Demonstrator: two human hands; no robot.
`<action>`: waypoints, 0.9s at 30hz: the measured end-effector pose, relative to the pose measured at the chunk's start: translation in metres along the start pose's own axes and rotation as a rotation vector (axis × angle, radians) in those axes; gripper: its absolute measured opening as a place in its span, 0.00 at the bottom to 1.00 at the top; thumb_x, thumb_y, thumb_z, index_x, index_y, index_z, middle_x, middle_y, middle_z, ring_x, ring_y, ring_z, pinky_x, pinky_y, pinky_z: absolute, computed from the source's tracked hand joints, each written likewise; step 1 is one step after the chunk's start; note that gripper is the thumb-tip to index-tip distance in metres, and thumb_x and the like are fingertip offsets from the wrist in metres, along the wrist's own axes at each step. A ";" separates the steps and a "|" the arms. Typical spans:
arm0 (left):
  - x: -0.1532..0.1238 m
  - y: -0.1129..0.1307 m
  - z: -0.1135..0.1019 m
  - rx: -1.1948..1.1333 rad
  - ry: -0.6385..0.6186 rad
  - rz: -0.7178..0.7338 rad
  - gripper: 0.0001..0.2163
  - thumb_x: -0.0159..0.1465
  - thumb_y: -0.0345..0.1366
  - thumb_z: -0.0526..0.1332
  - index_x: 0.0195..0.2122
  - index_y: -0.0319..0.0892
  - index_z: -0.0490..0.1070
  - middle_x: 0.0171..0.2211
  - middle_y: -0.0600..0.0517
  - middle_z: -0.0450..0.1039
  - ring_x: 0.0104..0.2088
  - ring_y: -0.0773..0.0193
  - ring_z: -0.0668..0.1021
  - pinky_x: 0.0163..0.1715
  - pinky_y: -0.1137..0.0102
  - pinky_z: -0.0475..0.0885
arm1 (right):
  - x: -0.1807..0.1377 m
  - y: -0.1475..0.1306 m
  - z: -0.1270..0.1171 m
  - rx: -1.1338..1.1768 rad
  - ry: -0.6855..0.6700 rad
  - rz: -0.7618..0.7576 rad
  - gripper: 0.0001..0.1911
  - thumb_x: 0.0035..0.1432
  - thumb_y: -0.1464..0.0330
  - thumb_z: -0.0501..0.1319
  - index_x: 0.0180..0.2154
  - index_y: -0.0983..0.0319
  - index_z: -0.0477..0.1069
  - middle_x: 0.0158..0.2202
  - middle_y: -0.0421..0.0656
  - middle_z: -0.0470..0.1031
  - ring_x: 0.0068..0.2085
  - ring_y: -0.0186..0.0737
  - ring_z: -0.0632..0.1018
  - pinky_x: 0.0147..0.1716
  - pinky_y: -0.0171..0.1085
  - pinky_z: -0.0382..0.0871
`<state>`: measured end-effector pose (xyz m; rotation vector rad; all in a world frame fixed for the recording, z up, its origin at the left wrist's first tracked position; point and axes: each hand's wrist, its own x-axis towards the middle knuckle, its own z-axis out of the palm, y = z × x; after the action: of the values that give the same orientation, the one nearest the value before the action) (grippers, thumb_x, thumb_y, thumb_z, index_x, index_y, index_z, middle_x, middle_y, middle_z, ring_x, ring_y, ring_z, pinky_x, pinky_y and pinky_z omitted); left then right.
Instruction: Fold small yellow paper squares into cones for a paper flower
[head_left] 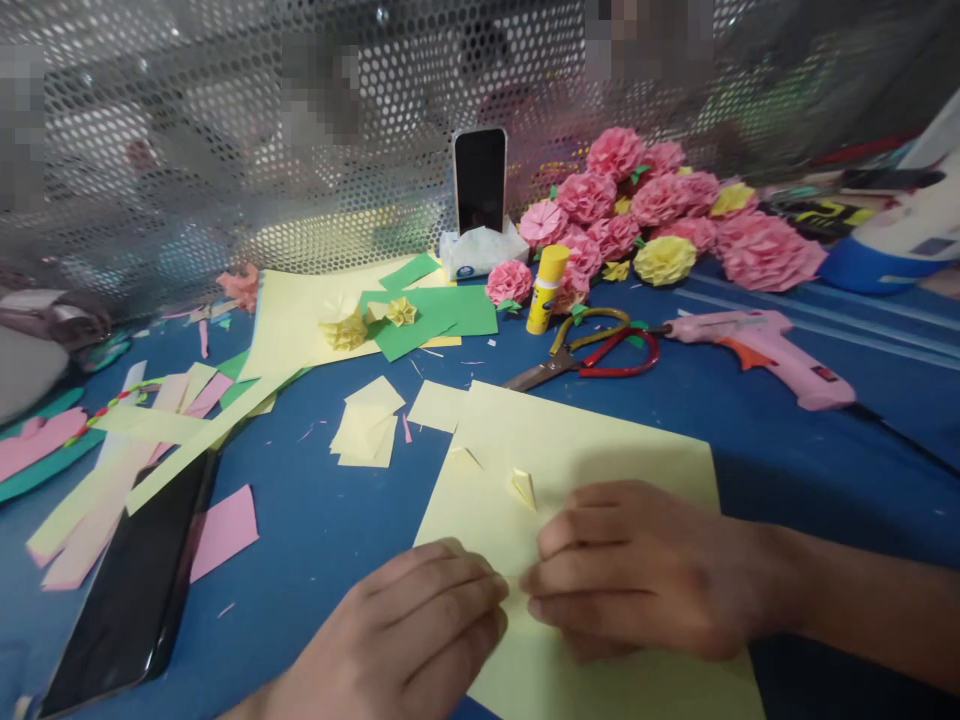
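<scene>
My left hand (427, 625) and my right hand (637, 570) face each other low over a large pale yellow paper sheet (592, 440). Both have their fingers curled together, with a small gap between the fingertips. Whatever they pinch, if anything, is hidden behind the fingers. Just beyond my right hand, a small folded yellow paper piece (523, 487) lies on the sheet, with another thin folded piece (466, 456) to its left. Several small yellow paper squares (367, 425) are stacked loosely left of the sheet.
Behind the sheet lie scissors (585, 350), a glue stick (547, 290) and a pink glue gun (757, 340). Pink paper flowers (615, 200) are heaped at the back beside a propped phone (480, 180). Paper strips (142, 450) and a dark phone (135, 590) lie left; a perforated metal panel (225, 130) stands behind.
</scene>
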<state>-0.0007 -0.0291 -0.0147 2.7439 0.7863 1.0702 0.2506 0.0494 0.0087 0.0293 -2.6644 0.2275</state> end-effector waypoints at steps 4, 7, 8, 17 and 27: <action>0.001 0.001 0.001 -0.004 0.019 -0.033 0.10 0.71 0.27 0.54 0.46 0.36 0.76 0.42 0.45 0.82 0.47 0.61 0.81 0.54 0.65 0.77 | 0.001 -0.002 -0.001 -0.002 -0.004 0.030 0.09 0.67 0.67 0.63 0.45 0.65 0.75 0.40 0.42 0.80 0.45 0.35 0.77 0.35 0.37 0.72; 0.003 0.001 0.001 -0.011 0.020 -0.042 0.10 0.71 0.27 0.55 0.45 0.37 0.76 0.41 0.45 0.81 0.47 0.61 0.81 0.53 0.64 0.77 | 0.001 -0.003 -0.003 -0.028 -0.031 0.072 0.10 0.68 0.65 0.62 0.46 0.64 0.75 0.42 0.42 0.80 0.46 0.36 0.77 0.38 0.37 0.74; 0.003 0.001 0.001 -0.016 0.019 -0.044 0.10 0.71 0.27 0.55 0.45 0.37 0.76 0.41 0.46 0.81 0.46 0.61 0.81 0.53 0.65 0.77 | 0.001 -0.003 -0.003 -0.032 -0.030 0.074 0.09 0.68 0.65 0.62 0.45 0.63 0.75 0.43 0.41 0.80 0.46 0.35 0.77 0.37 0.37 0.74; 0.007 -0.001 0.000 -0.036 0.006 -0.030 0.08 0.71 0.26 0.56 0.43 0.36 0.76 0.41 0.48 0.81 0.46 0.64 0.81 0.55 0.68 0.75 | -0.001 -0.005 0.001 0.020 0.011 0.046 0.05 0.68 0.70 0.62 0.43 0.63 0.76 0.42 0.38 0.82 0.43 0.35 0.77 0.32 0.38 0.69; 0.006 0.001 -0.001 -0.010 0.008 -0.025 0.08 0.71 0.27 0.57 0.42 0.36 0.77 0.43 0.49 0.81 0.47 0.65 0.80 0.56 0.68 0.74 | 0.000 -0.010 0.001 0.024 -0.001 0.064 0.07 0.70 0.72 0.59 0.41 0.64 0.76 0.42 0.41 0.81 0.44 0.35 0.77 0.33 0.37 0.70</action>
<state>0.0030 -0.0275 -0.0106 2.7156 0.8122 1.0783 0.2509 0.0398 0.0096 -0.0482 -2.6658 0.2807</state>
